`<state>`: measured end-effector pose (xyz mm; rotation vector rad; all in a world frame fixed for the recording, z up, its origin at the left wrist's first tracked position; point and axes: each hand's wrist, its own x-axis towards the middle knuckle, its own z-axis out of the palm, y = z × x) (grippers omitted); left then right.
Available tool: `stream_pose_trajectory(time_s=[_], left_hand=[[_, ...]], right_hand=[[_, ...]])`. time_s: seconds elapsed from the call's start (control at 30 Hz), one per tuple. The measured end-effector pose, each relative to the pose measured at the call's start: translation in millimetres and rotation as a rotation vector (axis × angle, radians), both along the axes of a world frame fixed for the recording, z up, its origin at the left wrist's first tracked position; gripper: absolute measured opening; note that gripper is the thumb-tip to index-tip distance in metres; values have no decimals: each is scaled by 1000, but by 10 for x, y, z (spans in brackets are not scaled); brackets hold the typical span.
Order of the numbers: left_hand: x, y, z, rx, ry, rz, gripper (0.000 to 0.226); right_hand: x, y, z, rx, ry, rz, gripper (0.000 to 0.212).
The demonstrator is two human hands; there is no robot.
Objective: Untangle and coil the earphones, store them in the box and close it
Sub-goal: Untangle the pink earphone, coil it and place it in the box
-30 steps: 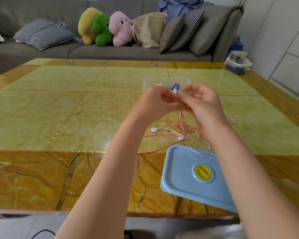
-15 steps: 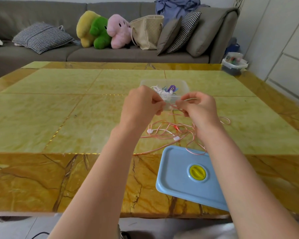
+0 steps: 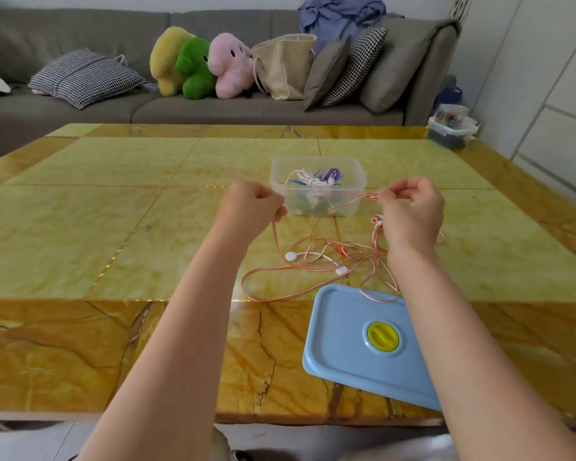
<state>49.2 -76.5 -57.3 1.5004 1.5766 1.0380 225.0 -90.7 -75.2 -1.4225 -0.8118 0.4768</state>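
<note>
Pink earphones [image 3: 316, 264] lie tangled on the yellow marble table [image 3: 80, 221], with white earbuds among the loops. My left hand [image 3: 251, 206] and my right hand [image 3: 409, 211] each pinch the pink cable, raised above the table, and a stretch of it runs taut between them in front of the clear plastic box [image 3: 356, 176]. That box stands open behind my hands and holds several other coiled earphones. Its blue lid [image 3: 343, 351] with a yellow knob lies flat near the table's front edge, under my right forearm; a cable loop rests on its far edge.
A grey sofa [image 3: 246, 108] behind the table carries cushions, plush toys and a beige bag. A lidded container [image 3: 451, 128] sits on the floor past the table's far right corner. White cabinets line the right wall.
My hands have moved apart from each other, left hand leftward and right hand rightward, drawing a stretch of the pink cable out between them. More of the box shows now.
</note>
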Motion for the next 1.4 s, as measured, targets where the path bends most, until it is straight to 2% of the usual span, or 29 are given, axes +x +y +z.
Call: stream_pose_trajectory(time_s=[0.07,0.13,0.2,0.37,0.5,0.63,0.73,0.8,1.0,1.07,1.13,1.3,1.37,1.4], left_hand=[[52,-37,4,-49,142,-60,12],[124,-49,44,25,62,-111,26],[205,-91,116,141,-71,-166,28],[356,-117,2,245,51,-144,15],[356,-86,-14,135,-143,-92,18],[358,-116,-18,45,-313,-107,16],[368,-122,-26,4,-467,-137,21],[387,-116,-19,-5,-520,-194,23],[402,-105,-54,-10,-502,-362,24],[398,-112,-55,-7,-470,-350,22],[405,-108,-55,17,-339,-258,19],[436,-89,-74,216,-93,-122,13],[454,-109,-62,240,-100,-102,10],[450,-125,-47,205,-191,-87,10]], right_hand=[[-51,6,5,9,-26,94,27],[-111,-7,15,4,-96,179,28],[-156,-25,28,16,-111,241,27],[-239,-83,58,44,-99,386,17],[-260,-105,62,51,-196,386,12],[-292,-107,54,7,-482,361,16],[-316,-104,59,-8,-503,329,19],[-325,-98,70,-35,-420,309,20],[-289,-105,93,-131,198,434,19],[-275,-108,100,-116,366,470,20],[-265,-102,87,-112,420,462,15],[-261,-92,92,-110,339,416,17],[-259,-93,121,-112,429,416,13],[-251,-100,131,-110,509,418,13]])
